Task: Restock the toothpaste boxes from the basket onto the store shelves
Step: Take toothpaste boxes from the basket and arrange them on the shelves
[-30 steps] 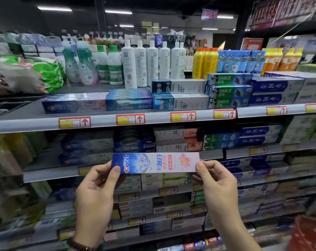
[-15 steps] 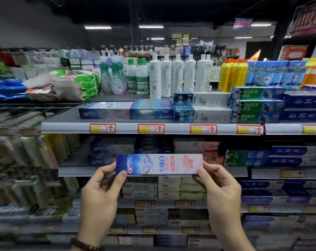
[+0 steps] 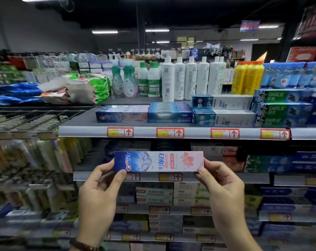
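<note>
While our left hand (image 3: 99,189) and right hand (image 3: 224,189) keep pinching the ends of the toothpaste box (image 3: 159,161), thumbs toward us, box level, our view has swung so the shelved Crest box (image 3: 121,116) on the top shelf (image 3: 84,131) sits just above-left; we judge placement there comes next.

dim store, ceiling strip lights (image 3: 105,31), blurry edges

Box (image 3: 159,161) hides the far fingers of my left hand (image 3: 99,192) and right hand (image 3: 224,189). Lower shelves (image 3: 140,209) and left goods (image 3: 44,156) blurred; labels unreadable. Price tags (image 3: 169,132): print too small.
</note>
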Demonstrator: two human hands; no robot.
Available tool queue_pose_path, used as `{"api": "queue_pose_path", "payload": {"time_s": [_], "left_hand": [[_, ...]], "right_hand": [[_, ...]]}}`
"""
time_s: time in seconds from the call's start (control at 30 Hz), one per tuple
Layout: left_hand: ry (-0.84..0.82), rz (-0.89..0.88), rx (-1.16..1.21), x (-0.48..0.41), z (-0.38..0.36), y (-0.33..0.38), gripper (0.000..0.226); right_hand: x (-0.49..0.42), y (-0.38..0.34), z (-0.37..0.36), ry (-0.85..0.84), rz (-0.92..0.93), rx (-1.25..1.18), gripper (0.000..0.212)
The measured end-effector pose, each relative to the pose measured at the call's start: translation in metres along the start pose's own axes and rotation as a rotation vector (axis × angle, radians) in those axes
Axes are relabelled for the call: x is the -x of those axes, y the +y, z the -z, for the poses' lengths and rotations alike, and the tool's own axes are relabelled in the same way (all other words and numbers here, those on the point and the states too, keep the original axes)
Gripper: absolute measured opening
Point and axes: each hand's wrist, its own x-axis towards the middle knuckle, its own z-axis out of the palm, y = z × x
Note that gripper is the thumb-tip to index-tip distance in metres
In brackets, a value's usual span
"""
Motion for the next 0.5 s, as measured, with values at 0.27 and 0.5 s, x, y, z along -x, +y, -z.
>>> {"api": "queue_pose_path", "payload": {"time_s": [0.27, 0.5], "left_hand": [[-0.050, 0.006, 0.040, -0.061, 0.060, -0.009, 0.031], [-0.139, -0.030, 0.008, -0.115, 0.117, -0.017, 0.041]], "right_hand": [[0.017, 0.014, -0.079, 0.057, -0.003, -0.035, 0.015], [0.036, 0.019, -0.142, 0.085, -0.007, -0.045, 0.018]]}}
